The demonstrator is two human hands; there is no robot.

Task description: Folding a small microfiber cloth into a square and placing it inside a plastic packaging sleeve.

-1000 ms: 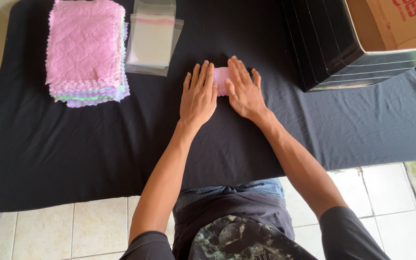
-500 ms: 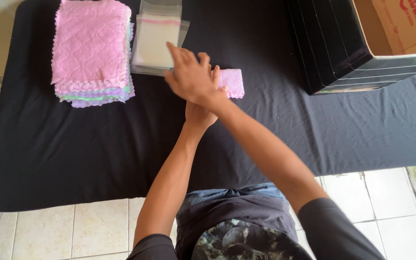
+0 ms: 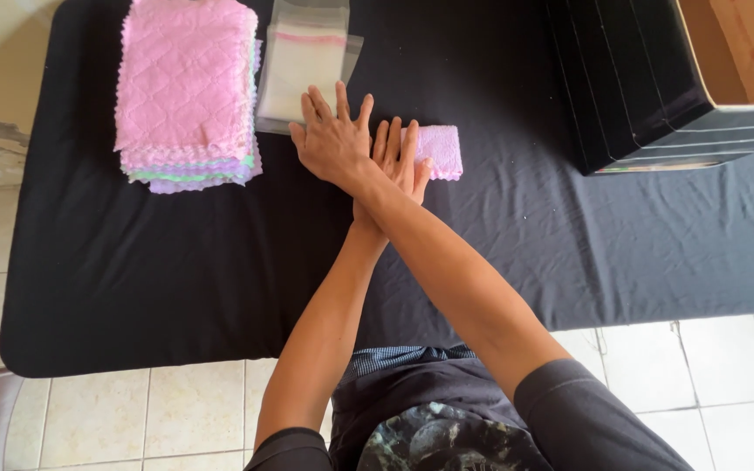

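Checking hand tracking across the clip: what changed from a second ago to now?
The right hand left the folded pink cloth and crossed over the left forearm toward the clear plastic bags, fingers spread at their near edge, nothing gripped. The left hand stayed pressed flat on the cloth. The cloth stack, black box and table did not move.

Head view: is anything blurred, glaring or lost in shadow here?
Head view: sharp, even daylight; both crossed hands, right hand over left hand, show no motion blur; black tablecloth swallows shadows; clear plastic bags look hazy and pale; cardboard box cropped at frame edge.
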